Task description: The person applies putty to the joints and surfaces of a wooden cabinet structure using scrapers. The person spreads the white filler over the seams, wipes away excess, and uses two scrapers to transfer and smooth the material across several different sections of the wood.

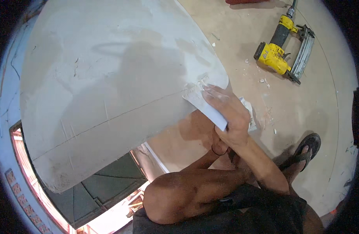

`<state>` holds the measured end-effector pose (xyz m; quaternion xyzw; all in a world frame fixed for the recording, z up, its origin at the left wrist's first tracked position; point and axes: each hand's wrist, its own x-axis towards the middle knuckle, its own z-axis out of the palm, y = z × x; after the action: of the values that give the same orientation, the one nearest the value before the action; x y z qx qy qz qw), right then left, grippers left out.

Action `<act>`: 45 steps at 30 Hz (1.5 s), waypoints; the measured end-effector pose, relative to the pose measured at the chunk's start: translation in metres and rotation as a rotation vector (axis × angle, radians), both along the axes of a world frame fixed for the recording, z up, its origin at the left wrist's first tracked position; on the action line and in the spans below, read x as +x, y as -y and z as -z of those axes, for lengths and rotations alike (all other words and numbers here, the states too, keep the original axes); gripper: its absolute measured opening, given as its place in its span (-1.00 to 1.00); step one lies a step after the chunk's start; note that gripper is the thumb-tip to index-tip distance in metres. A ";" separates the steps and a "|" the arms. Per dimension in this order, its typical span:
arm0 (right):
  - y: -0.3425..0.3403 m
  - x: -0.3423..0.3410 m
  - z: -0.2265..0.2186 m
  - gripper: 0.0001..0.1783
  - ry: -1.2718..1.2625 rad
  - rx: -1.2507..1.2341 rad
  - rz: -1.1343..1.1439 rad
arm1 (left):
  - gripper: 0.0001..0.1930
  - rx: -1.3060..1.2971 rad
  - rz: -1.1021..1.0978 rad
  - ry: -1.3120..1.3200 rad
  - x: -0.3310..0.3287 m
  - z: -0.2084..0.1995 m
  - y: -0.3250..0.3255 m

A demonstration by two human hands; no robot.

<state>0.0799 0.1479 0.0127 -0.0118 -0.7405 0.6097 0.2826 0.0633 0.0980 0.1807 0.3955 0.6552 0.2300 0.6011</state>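
Pinching a pale spreader, the right hand holds it against white paste near the right edge of the grey panel, likely for firm contact; the left hand isn't visible. A yellow nail gun lies on the floor, seemingly kept clear.

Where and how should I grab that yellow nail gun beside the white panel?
Probably by its black handle, coming from the left, the side away from the long metal magazine. The yellow nail gun lies on its side, and an open gap between handle and magazine should let a grip close right around it.
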 end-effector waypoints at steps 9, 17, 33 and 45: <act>-0.012 -0.023 -0.027 -0.55 0.049 -0.206 0.041 | -0.54 0.337 -1.365 -0.102 0.076 0.237 0.102; -0.020 -0.028 0.015 -0.54 -0.047 -0.096 -0.184 | -0.64 0.415 -1.355 -0.164 0.078 0.245 0.085; -0.003 -0.008 0.020 -0.57 0.121 -0.130 -0.016 | -0.59 0.420 -1.362 -0.203 0.088 0.264 0.097; -0.016 -0.008 0.019 -0.58 0.092 -0.148 0.040 | -0.51 0.310 -1.291 -0.122 0.085 0.251 0.092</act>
<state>0.0722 0.1640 -0.0058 -0.0756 -0.7054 0.6556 0.2587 0.1483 0.0064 -0.0704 0.0182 0.7526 0.6126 0.2408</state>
